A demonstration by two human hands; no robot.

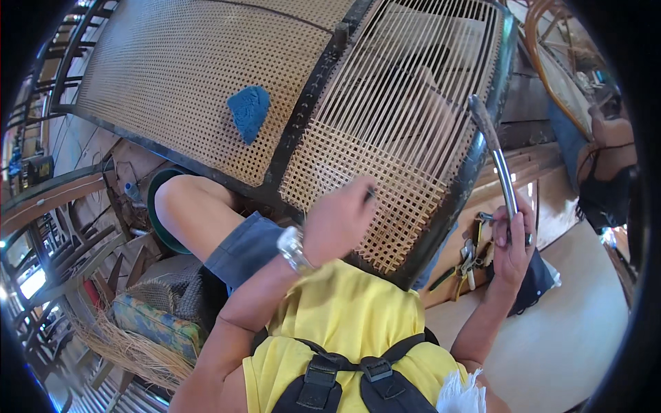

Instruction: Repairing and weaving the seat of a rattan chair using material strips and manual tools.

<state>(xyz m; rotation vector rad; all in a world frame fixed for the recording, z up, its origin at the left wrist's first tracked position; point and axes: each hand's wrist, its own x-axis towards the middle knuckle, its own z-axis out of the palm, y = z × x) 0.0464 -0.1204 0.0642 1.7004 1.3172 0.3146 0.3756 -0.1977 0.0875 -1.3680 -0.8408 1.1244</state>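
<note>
Before me lies a dark wooden frame [278, 162] with a cane panel [327, 162] in its right section. The near part of this panel is closely woven; farther away only long parallel strands run to the far end. My left hand [342, 219], wearing a silver wristwatch, is closed and slightly blurred above the woven part. A small dark bit shows at its fingers, too little to name. At the frame's right edge, my right hand [515, 244] is closed around a long tool with a shiny metal shaft [505, 175] and a dull brownish upper end.
Finished cane webbing [186, 76] fills the left section, with a blue cloth or sponge [249, 113] on it. Pliers and other hand tools [466, 265] lie at right. Raw fibre strands [131, 351] sit lower left. Another person [606, 158] is at far right.
</note>
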